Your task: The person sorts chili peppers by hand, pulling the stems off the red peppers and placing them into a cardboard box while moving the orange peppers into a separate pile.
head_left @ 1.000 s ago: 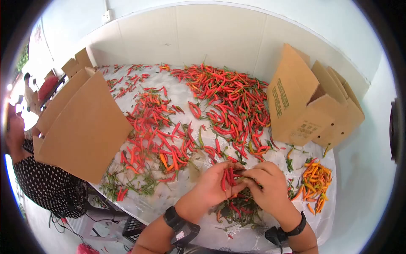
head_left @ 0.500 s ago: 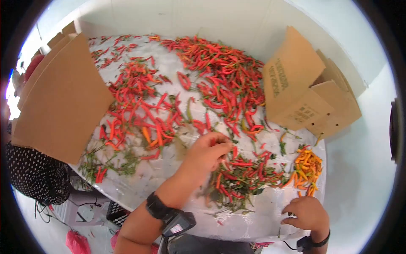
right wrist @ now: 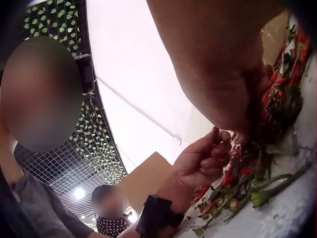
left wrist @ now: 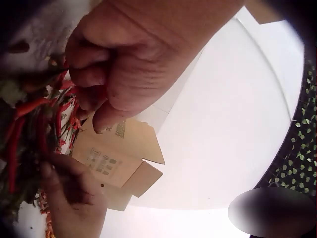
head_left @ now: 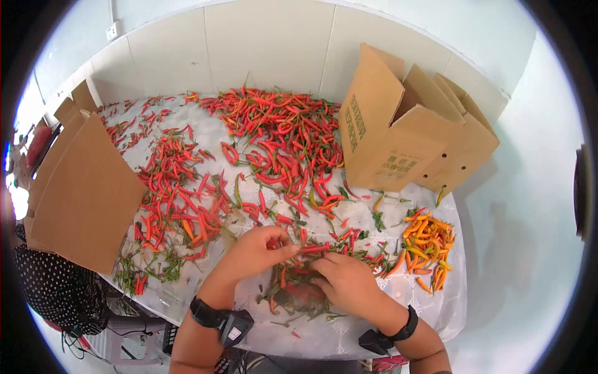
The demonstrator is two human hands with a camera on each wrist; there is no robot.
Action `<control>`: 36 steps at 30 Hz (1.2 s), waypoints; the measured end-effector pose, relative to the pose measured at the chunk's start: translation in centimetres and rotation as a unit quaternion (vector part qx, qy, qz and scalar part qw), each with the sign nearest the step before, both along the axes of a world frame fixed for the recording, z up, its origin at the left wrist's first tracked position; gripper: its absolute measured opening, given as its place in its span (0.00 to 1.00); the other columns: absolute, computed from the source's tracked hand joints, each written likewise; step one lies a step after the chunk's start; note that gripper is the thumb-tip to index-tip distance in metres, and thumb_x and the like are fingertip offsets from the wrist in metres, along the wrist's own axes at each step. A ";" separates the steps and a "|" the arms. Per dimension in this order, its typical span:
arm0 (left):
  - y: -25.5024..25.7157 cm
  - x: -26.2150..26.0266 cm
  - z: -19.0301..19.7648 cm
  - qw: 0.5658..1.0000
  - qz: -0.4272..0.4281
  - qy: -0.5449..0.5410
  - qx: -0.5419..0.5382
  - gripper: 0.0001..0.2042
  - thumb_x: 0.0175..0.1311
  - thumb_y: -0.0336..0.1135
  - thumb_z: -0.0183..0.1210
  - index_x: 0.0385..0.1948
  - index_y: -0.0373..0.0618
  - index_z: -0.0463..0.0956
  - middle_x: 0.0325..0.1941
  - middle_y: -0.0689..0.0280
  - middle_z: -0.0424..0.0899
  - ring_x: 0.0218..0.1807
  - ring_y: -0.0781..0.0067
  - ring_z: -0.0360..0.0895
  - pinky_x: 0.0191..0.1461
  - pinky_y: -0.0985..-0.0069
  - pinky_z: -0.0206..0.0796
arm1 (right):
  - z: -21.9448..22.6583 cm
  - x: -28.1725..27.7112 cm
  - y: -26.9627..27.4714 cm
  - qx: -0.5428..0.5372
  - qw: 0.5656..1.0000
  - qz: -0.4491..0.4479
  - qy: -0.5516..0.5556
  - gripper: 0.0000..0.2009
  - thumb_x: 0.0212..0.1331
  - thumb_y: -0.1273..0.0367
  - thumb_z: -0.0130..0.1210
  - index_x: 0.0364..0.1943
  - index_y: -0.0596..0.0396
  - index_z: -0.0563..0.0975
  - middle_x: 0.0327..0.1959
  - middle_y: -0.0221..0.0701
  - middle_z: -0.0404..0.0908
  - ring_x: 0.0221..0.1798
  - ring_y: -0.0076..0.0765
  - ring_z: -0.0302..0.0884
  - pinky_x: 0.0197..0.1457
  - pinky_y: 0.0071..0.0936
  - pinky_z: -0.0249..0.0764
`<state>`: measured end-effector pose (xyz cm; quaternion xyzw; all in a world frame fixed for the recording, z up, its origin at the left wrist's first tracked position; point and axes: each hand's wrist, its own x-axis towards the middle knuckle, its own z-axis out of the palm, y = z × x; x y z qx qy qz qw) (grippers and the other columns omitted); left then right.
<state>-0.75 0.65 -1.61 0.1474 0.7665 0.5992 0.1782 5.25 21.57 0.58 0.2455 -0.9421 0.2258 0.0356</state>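
Over the near edge of the table, my left hand [head_left: 258, 252] grips red chili peppers [head_left: 272, 243] in curled fingers, with the thumb reaching right. Facing it, my right hand [head_left: 349, 280] dips into a small heap of red chilies and green stems [head_left: 283, 300]. Its fingertips are right at a red chili [head_left: 314, 248]; whether they pinch one, I cannot tell. In the left wrist view, my right hand [left wrist: 77, 198] sits low beside dark stems and red chilies. Blur covers part of the heap between the hands.
Orange-yellow chilies [head_left: 430, 237] form a separate pile at right. Red chilies lie in a large far heap [head_left: 280, 124] and a left heap [head_left: 177, 202], near loose green stems [head_left: 162, 271]. Cardboard boxes stand right [head_left: 380, 146] and left [head_left: 87, 199]. A person in a dotted garment [head_left: 56, 290] is at left.
My right hand went from the heap to beside the orange pile, then came back to the heap near my left hand. The left hand stays close by. The head view has shifted.
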 end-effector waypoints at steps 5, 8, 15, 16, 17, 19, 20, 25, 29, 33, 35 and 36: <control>0.5 -0.1 -1.5 0.996 -0.015 -0.049 0.076 0.11 0.62 0.40 0.57 0.28 0.41 0.76 0.20 0.77 0.70 0.23 0.89 0.61 0.25 0.84 0.55 | -0.2 -0.9 1.6 -0.061 0.997 0.024 0.042 0.09 0.46 0.72 0.60 0.34 0.52 0.76 0.28 0.34 0.74 0.31 0.42 0.73 0.33 0.35 0.71; 0.5 0.2 0.1 0.991 -0.001 -0.102 0.086 0.10 0.62 0.40 0.56 0.30 0.42 0.76 0.21 0.77 0.70 0.24 0.89 0.63 0.25 0.86 0.55 | -0.6 -0.6 1.2 -0.130 0.991 -0.004 -0.004 0.07 0.49 0.74 0.59 0.33 0.55 0.75 0.30 0.33 0.75 0.29 0.36 0.73 0.34 0.30 0.71; 0.8 1.3 0.8 0.941 0.023 -0.118 0.317 0.10 0.59 0.35 0.60 0.38 0.40 0.75 0.31 0.73 0.74 0.29 0.86 0.69 0.32 0.87 0.62 | -1.2 -0.2 0.2 -0.448 0.864 -0.166 -0.157 0.08 0.61 0.68 0.54 0.36 0.59 0.73 0.27 0.24 0.74 0.28 0.19 0.70 0.33 0.20 0.69; 1.2 1.5 0.7 0.951 0.025 -0.078 0.297 0.11 0.57 0.33 0.61 0.39 0.40 0.75 0.32 0.72 0.74 0.30 0.85 0.70 0.34 0.86 0.64 | -0.9 -0.2 0.1 -0.454 0.851 -0.182 -0.191 0.08 0.61 0.68 0.54 0.37 0.59 0.73 0.27 0.25 0.75 0.30 0.19 0.71 0.34 0.20 0.69; 1.4 1.6 0.7 0.961 0.028 -0.040 0.273 0.11 0.56 0.31 0.62 0.40 0.40 0.75 0.33 0.71 0.74 0.31 0.85 0.71 0.36 0.86 0.65 | -0.8 0.0 -0.1 -0.462 0.834 -0.197 -0.226 0.08 0.61 0.68 0.53 0.37 0.60 0.73 0.28 0.26 0.76 0.31 0.20 0.72 0.35 0.20 0.70; 2.3 1.9 1.3 0.956 0.022 -0.052 0.289 0.13 0.51 0.28 0.65 0.39 0.39 0.77 0.34 0.70 0.77 0.35 0.83 0.73 0.40 0.85 0.66 | -1.1 0.2 -0.6 -0.478 0.831 -0.174 -0.228 0.08 0.60 0.68 0.55 0.37 0.60 0.74 0.28 0.27 0.77 0.31 0.20 0.73 0.36 0.19 0.70; 2.5 1.9 1.1 0.961 0.021 -0.045 0.271 0.13 0.50 0.29 0.66 0.38 0.38 0.77 0.34 0.69 0.78 0.36 0.82 0.74 0.40 0.84 0.66 | -1.4 0.3 -0.9 -0.479 0.833 -0.166 -0.223 0.08 0.59 0.69 0.55 0.37 0.60 0.74 0.29 0.27 0.77 0.31 0.20 0.73 0.36 0.19 0.70; 3.0 2.1 1.1 0.979 0.017 0.025 0.204 0.10 0.52 0.32 0.66 0.34 0.38 0.79 0.33 0.68 0.78 0.35 0.81 0.74 0.38 0.85 0.65 | -1.7 0.6 -1.1 -0.424 0.869 -0.153 -0.204 0.07 0.56 0.70 0.58 0.34 0.60 0.76 0.30 0.31 0.79 0.33 0.24 0.75 0.38 0.22 0.71; 2.9 2.4 0.3 0.966 0.020 -0.098 0.240 0.09 0.56 0.34 0.63 0.34 0.40 0.78 0.31 0.68 0.78 0.29 0.84 0.71 0.30 0.86 0.63 | -1.2 0.7 -1.1 -0.379 0.912 -0.120 -0.101 0.06 0.52 0.72 0.59 0.33 0.59 0.78 0.29 0.33 0.79 0.31 0.30 0.76 0.36 0.26 0.71; 2.5 2.2 1.0 0.973 0.035 -0.176 0.148 0.08 0.59 0.34 0.60 0.35 0.41 0.77 0.31 0.68 0.77 0.22 0.86 0.66 0.23 0.86 0.57 | -2.7 0.0 -1.0 -0.363 0.927 -0.087 -0.030 0.06 0.49 0.74 0.60 0.32 0.57 0.79 0.26 0.33 0.78 0.29 0.32 0.75 0.33 0.26 0.69; 2.5 2.1 0.4 0.958 0.038 -0.162 0.235 0.10 0.63 0.38 0.55 0.38 0.41 0.75 0.22 0.76 0.72 0.18 0.89 0.61 0.16 0.87 0.55 | -1.7 -0.5 -1.2 -0.365 0.929 -0.048 -0.035 0.06 0.48 0.75 0.59 0.32 0.55 0.79 0.25 0.32 0.77 0.28 0.34 0.73 0.33 0.27 0.69; 2.6 2.1 0.1 0.945 0.053 -0.189 0.261 0.10 0.63 0.38 0.55 0.37 0.41 0.75 0.22 0.75 0.71 0.17 0.89 0.61 0.16 0.87 0.55 | -1.6 -0.6 -0.9 -0.333 0.943 -0.022 0.001 0.06 0.48 0.75 0.59 0.31 0.55 0.80 0.24 0.31 0.77 0.28 0.34 0.73 0.33 0.26 0.68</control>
